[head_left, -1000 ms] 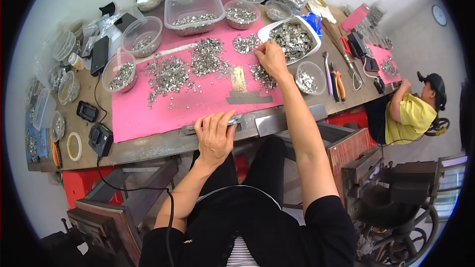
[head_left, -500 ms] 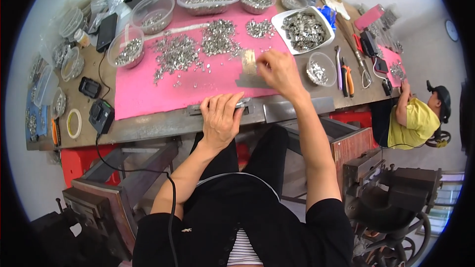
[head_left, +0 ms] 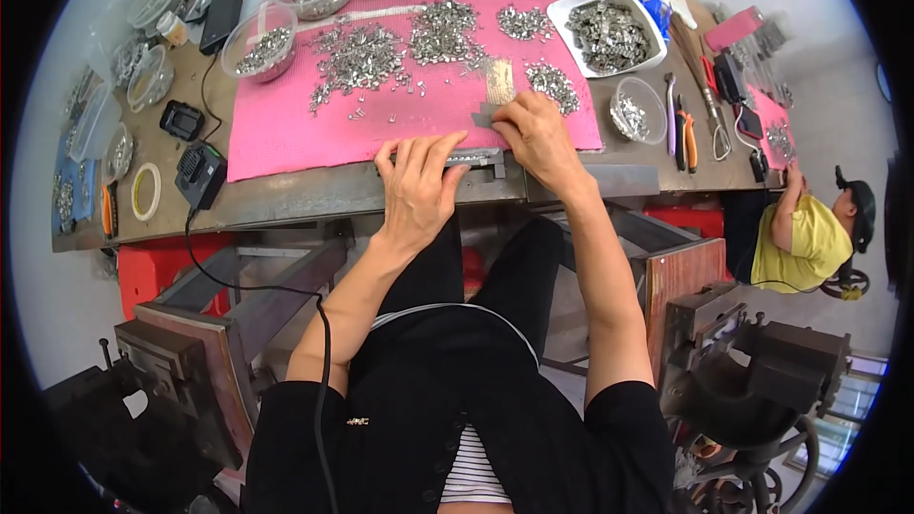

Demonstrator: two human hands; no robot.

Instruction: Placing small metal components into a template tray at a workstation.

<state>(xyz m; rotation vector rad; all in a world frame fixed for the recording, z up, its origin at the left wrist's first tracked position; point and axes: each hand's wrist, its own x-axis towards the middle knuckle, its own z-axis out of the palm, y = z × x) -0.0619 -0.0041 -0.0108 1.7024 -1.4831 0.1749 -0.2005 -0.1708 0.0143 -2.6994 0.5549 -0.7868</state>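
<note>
My left hand [head_left: 416, 186] bends over a narrow metal fixture [head_left: 487, 162] at the bench's front edge, its fingers on the far side and its thumb on the near side. A row of small shiny parts shows along the fixture. Just right of it, my right hand [head_left: 541, 141] is closed in a pinch; whatever its fingertips hold is hidden. Those fingertips cover part of a flat grey piece [head_left: 483, 118] on the pink mat [head_left: 286, 138]. Beyond them lies a brass-coloured plate [head_left: 499, 83], with a pile of small metal parts [head_left: 552, 87] to its right.
More metal-part piles [head_left: 360, 62] spread across the mat. Plastic tubs and a white tray [head_left: 657, 59] of parts stand behind and right. Orange-handled pliers [head_left: 687, 143] lie right; a black charger [head_left: 200, 173] and tape roll [head_left: 146, 192] sit left. A person in yellow [head_left: 807, 238] works far right.
My right hand has drawn back toward me from beside the brass plate, uncovering the parts pile at its right. My left hand stays at the fixture. The whole view has shifted.
</note>
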